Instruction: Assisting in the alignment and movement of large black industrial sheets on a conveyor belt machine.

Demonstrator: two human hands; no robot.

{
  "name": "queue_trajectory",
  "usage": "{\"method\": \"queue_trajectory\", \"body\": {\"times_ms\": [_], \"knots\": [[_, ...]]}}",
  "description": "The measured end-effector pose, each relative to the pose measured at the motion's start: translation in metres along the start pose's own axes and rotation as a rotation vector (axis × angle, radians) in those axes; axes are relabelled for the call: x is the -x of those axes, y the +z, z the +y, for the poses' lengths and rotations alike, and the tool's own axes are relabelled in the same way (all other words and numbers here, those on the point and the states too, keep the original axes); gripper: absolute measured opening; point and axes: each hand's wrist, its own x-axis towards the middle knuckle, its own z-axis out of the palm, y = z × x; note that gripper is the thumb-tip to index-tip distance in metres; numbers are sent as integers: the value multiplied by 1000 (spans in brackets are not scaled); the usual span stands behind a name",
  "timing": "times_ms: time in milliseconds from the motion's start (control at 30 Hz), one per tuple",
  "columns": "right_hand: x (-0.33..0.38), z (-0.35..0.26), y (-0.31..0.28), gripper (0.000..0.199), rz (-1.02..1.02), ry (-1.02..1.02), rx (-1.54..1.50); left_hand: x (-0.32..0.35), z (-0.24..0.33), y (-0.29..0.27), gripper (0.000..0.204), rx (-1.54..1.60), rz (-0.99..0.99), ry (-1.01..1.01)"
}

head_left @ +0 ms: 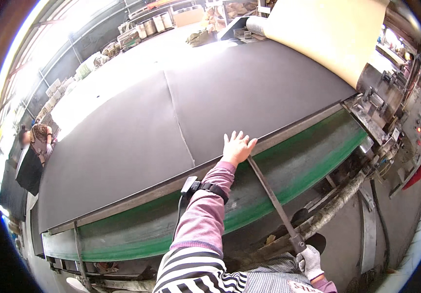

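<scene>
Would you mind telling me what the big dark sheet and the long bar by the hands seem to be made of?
The dark sheet looks like matte foam or rubber: no shine, one soft seam. The bar, reaching from the left hand down to the gloved right hand, looks like dull, worn metal.

The left hand (237, 146) rests on the sheet (181, 102) atop the table (288, 166).

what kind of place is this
Probably a factory floor: a wide dark sheet lies over a long green-sided machine bed, fed from a big tan roll, beside a control panel.
</scene>
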Motion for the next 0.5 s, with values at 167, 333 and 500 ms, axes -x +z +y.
{"method": "queue_trajectory", "body": {"times_ms": [167, 333, 500], "knots": [[0, 5, -6, 12, -20, -8, -28, 49, -62, -18, 49, 192, 539, -142], [-1, 6, -8, 13, -42, -15, 2, 167, -190, -58, 49, -165, 224, -886], [1, -1, -5, 14, -66, -41, 59, 245, -252, -61, 68, -168, 10, -1172]]}}
